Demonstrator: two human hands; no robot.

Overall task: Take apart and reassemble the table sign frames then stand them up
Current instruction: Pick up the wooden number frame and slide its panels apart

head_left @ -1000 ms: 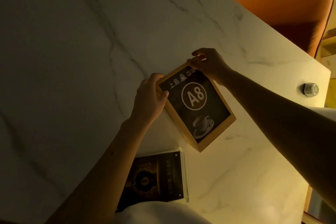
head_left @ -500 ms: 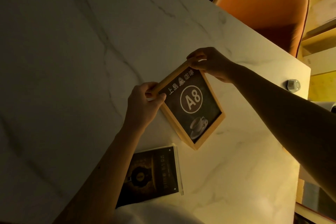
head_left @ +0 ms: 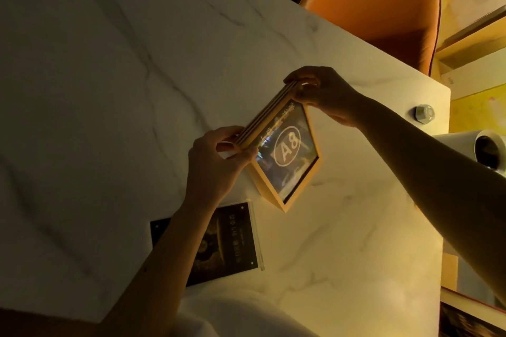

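At the bottom of the picture, a flat clear sign holder point(head_left: 232, 238) with a dark card lies on the white marble table point(head_left: 109, 90). The left arm crosses over part of it. Its small writing is too dim to read.

Just above it, in the middle, both hands hold the wooden sign frame point(head_left: 284, 156). The frame is tilted, its lower corner close to the table; I cannot tell if it touches. The dark card inside shows "A8" in a white circle. A line of writing above that is too blurry to read. The left hand point(head_left: 216, 161) pinches the frame's left top corner with thumb and fingers. The right hand point(head_left: 325, 93) grips the other top corner, fingers curled over the edge.

To the right, a small silvery knob-like thing point(head_left: 424, 113) sits near the table edge.

Farther off, at the upper right, stands an orange chair point(head_left: 383, 8). The room is dim with warm yellow light.
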